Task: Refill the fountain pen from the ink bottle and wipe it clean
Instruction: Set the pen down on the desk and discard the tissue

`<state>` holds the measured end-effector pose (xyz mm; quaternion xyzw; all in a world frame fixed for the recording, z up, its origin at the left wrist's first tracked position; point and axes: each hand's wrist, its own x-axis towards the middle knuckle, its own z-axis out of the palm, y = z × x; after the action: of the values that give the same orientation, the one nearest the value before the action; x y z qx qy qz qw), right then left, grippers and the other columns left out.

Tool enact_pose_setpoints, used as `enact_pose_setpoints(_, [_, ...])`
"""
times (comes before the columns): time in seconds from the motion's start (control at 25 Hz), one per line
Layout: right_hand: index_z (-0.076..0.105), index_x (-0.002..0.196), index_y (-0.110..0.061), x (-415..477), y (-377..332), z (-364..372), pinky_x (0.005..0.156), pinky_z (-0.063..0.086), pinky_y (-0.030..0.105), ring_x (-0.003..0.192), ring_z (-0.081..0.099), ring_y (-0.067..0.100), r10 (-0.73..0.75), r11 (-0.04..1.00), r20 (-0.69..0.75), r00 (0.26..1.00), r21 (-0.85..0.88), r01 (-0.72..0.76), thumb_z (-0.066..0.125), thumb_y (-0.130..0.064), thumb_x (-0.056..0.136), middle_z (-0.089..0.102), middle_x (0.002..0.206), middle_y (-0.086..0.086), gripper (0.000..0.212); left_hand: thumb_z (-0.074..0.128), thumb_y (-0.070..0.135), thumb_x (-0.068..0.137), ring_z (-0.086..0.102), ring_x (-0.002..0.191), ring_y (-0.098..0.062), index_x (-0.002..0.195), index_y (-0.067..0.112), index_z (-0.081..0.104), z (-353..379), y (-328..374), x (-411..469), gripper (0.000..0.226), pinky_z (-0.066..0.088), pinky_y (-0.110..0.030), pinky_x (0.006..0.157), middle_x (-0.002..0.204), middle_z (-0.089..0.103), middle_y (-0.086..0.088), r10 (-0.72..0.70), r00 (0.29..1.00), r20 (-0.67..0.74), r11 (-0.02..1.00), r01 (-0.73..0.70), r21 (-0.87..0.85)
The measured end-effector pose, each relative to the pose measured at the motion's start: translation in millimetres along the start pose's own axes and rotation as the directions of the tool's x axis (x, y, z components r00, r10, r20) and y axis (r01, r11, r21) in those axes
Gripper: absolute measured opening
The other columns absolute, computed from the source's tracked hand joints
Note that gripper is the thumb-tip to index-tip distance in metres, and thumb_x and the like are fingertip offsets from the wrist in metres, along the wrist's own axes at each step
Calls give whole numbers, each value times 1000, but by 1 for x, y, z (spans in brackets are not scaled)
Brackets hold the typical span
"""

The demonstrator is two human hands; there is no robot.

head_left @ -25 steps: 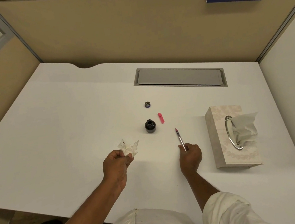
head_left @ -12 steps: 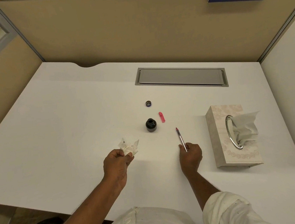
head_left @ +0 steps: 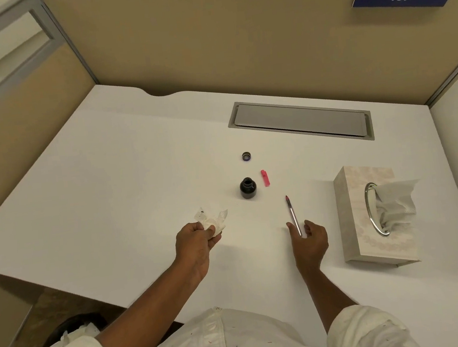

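Observation:
The small dark ink bottle stands uncapped at the middle of the white desk, with its round cap lying behind it. A pink pen cap lies just right of the bottle. The slim fountain pen lies on the desk, nib end pointing away from me. My right hand sits at the pen's rear end with thumb and fingers spread either side of it, not clamped. My left hand grips a crumpled white tissue with small dark ink marks, left of the bottle.
A beige tissue box with a metal ring and a tissue sticking out stands at the right. A grey cable hatch is set into the desk's back. Partition walls enclose three sides. A bin holding tissues sits below the desk's left front.
My right hand has opened; its fingers were closed on the pen's rear end and are now spread around it. The left hand and tissue have stayed put.

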<state>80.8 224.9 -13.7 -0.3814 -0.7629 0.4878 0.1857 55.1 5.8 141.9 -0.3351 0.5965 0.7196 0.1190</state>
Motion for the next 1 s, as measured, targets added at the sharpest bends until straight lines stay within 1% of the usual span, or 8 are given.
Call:
enact_pose_setpoints(0.16, [64, 101, 2, -8, -3, -10, 84, 52, 47, 88, 60, 30, 12, 998, -41, 999, 63, -10, 85, -21, 68, 63, 94, 16, 45, 49, -16, 84, 62, 90, -35, 70, 6, 42, -5, -5, -7, 28, 53, -35, 80, 116, 50, -21, -14, 1000, -23, 1000, 13, -22])
enact_pose_setpoints(0.24, [63, 98, -1, -19, -8, -13, 78, 52, 46, 83, 58, 28, -157, 985, -60, 986, 58, 160, 82, -15, 70, 62, 89, 13, 36, 49, -17, 84, 62, 95, -37, 72, 6, 42, -8, -9, -12, 27, 53, -35, 79, 120, 49, -21, -15, 999, -36, 1000, 14, -15])
enact_pose_setpoints(0.36, [63, 96, -6, -45, -26, -8, 75, 49, 33, 81, 57, 23, -368, 927, 4, 930, 78, 366, 78, -9, 75, 61, 87, 8, 26, 52, -16, 83, 62, 101, -40, 69, 11, 35, -17, -15, -20, 35, 54, -37, 82, 123, 49, -25, 11, 998, -62, 1000, -12, -26])
enact_pose_setpoints(0.52, [65, 96, -11, -93, -64, 9, 73, 47, 22, 81, 58, 14, -428, 898, 252, 868, 221, 379, 73, -10, 79, 60, 88, 1, 19, 58, -14, 80, 64, 100, -37, 81, 9, 38, -37, -24, -29, 31, 52, -44, 90, 119, 53, -28, 45, 994, -96, 994, -54, -93])
enact_pose_setpoints(0.6, [66, 93, -14, -121, -84, 18, 69, 45, 15, 80, 59, 8, -433, 898, 412, 802, 277, 343, 71, -13, 82, 62, 86, -3, 12, 62, -11, 79, 66, 96, -32, 95, 4, 43, -54, -30, -33, 28, 51, -45, 93, 117, 57, -22, 42, 991, -123, 991, -57, -122])
enact_pose_setpoints(0.72, [69, 87, -19, -157, -107, 33, 65, 45, 12, 83, 61, 6, -409, 912, 603, 684, 301, 280, 65, -17, 87, 66, 86, -7, 4, 67, -4, 78, 68, 91, -26, 116, -1, 43, -85, -35, -34, 45, 48, -45, 98, 116, 61, -15, 10, 987, -162, 982, -40, -182])
enact_pose_setpoints(0.88, [71, 85, -17, -197, -128, 65, 63, 43, 6, 82, 61, -1, -373, 924, 751, 545, 247, 293, 65, -17, 88, 68, 85, -7, 7, 71, 1, 77, 71, 88, -21, 96, 5, 65, -133, -30, -30, 20, 57, -30, 79, 107, 70, -16, 80, 990, -119, 969, -105, -223])
enact_pose_setpoints(1.0, [72, 83, -21, -235, -138, 101, 64, 44, 4, 81, 61, -3, -317, 933, 807, 498, 171, 316, 67, -17, 86, 69, 84, -9, 7, 72, 0, 75, 70, 89, -22, 91, 8, 63, -186, -26, -14, 20, 58, -33, 79, 103, 70, -13, 21, 976, -218, 953, -85, -290])
